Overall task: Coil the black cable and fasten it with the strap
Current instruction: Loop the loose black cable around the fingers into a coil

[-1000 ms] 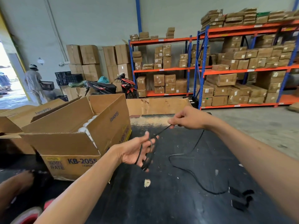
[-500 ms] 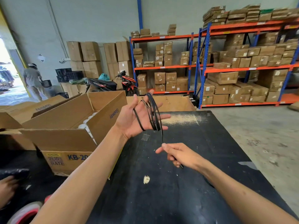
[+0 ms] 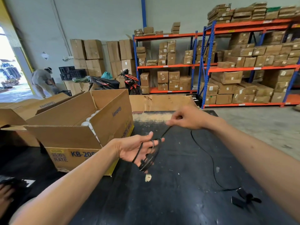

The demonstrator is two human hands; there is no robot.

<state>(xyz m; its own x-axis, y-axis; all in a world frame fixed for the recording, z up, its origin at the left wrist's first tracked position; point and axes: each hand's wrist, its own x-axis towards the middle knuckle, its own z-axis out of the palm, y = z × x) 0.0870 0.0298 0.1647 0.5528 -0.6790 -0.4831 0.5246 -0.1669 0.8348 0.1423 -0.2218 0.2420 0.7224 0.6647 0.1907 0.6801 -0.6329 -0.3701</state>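
A thin black cable trails across the black table. Several loops of it hang around the fingers of my left hand, palm up above the table's middle. From there the cable runs taut up to my right hand, which pinches it further back and to the right. The loose end curves down the table to the black strap and plug pieces at the front right.
An open cardboard box with white round items stands on the table's left. A pale scrap lies under my left hand. Shelving racks with cartons and a motorbike stand behind. A person bends near the doorway.
My left hand dropped from raised upright to palm-up lower over the table. My right hand moved from near me to further back and right, pulling the cable taut.
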